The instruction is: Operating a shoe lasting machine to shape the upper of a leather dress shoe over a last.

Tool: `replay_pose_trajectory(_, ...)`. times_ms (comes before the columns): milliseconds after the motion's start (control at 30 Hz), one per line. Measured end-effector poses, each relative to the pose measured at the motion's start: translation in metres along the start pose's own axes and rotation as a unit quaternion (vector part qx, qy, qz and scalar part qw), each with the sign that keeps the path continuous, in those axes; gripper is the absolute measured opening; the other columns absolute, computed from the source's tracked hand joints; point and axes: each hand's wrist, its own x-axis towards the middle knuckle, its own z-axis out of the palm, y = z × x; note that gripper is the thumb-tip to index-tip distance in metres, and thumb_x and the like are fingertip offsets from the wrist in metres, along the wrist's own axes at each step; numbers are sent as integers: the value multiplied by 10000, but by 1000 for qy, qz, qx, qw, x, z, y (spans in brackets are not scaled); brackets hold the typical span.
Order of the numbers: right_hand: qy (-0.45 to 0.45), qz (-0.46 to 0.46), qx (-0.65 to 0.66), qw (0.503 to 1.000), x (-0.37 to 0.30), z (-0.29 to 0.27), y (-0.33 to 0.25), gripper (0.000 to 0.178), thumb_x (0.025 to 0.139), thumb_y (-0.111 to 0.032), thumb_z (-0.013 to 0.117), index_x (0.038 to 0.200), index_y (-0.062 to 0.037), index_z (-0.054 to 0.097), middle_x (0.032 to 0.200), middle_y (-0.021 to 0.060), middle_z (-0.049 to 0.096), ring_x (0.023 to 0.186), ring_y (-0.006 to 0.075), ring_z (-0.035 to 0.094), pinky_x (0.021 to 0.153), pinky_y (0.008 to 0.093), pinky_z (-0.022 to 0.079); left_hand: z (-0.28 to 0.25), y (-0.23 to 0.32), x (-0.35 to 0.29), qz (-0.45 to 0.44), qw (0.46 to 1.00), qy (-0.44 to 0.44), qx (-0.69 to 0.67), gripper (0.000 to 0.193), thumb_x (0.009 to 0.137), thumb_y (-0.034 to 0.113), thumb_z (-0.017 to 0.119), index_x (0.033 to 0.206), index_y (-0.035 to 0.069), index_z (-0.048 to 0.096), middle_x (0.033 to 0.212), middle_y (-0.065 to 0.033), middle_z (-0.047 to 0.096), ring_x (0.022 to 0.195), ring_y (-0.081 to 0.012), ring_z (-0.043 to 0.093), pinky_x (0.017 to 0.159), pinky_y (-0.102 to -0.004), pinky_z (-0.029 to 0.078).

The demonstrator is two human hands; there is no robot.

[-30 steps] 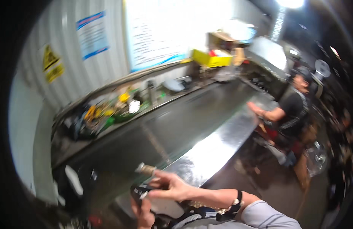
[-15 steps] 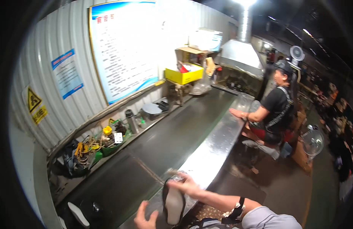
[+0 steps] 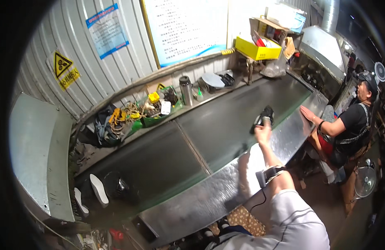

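My right hand [image 3: 263, 132] reaches out over the dark conveyor belt [image 3: 159, 164], its fingers closed on a black shoe [image 3: 266, 116]. The shoe is held at or just above the belt; I cannot tell whether it touches. A black device with a cord is strapped to my right forearm. My left hand is out of view. At the belt's near left end lie two white sole-shaped pieces [image 3: 99, 189], with a shiny dark object [image 3: 122, 186] beside them.
A metal ledge [image 3: 196, 208] runs along the belt's near side. Against the wall stand a thermos [image 3: 186, 89], a green basket [image 3: 153, 118] of odds and ends, and a yellow box [image 3: 258, 49]. A co-worker [image 3: 355, 121] sits at right, one hand on the ledge, near a metal hood [image 3: 323, 48].
My right hand has moved forward and right, from the ledge to over the belt, with the shoe. My left hand has left the view. The view has swung left and downward.
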Motion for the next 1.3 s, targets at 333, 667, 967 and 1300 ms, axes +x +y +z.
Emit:
replay_pose_trajectory(333,-606,-209,-44,766,-264,4,-58,542,825,-89,585,1366,-78,558,917,219,689,862,385,687,764,462,546,70,39,-42,21,950,-238,-199,334,945,149,612,1226,-32,610,1192,-177,640,1085,-319,612,956,-440,485)
replay_pose_trajectory(667,-648,-185,76,734,-337,-24,-64,552,864,-137,614,1399,-57,505,947,163,718,914,324,705,823,422,550,59,39,-63,-138,864,-367,-316,341,966,267,603,1173,-2,638,1123,-127,662,1060,-281,616,946,-437,484)
replay_pose_trajectory(967,-736,178,407,510,-390,-54,-158,1061,884,-216,738,1594,-179,-49,1205,116,608,939,161,652,658,288,578,73,67,-112,-198,778,-492,-337,347,909,240,669,1104,-47,669,1098,-156,695,1033,-291,637,913,-430,501)
replay_pose_trajectory(1300,-597,155,363,698,-265,-162,-168,1033,768,-192,866,1565,-84,218,988,6,648,756,58,588,518,212,471,238,108,-183,-450,400,-705,-375,407,959,302,487,1217,32,649,1206,-141,680,1088,-330,655,1006,-451,495)
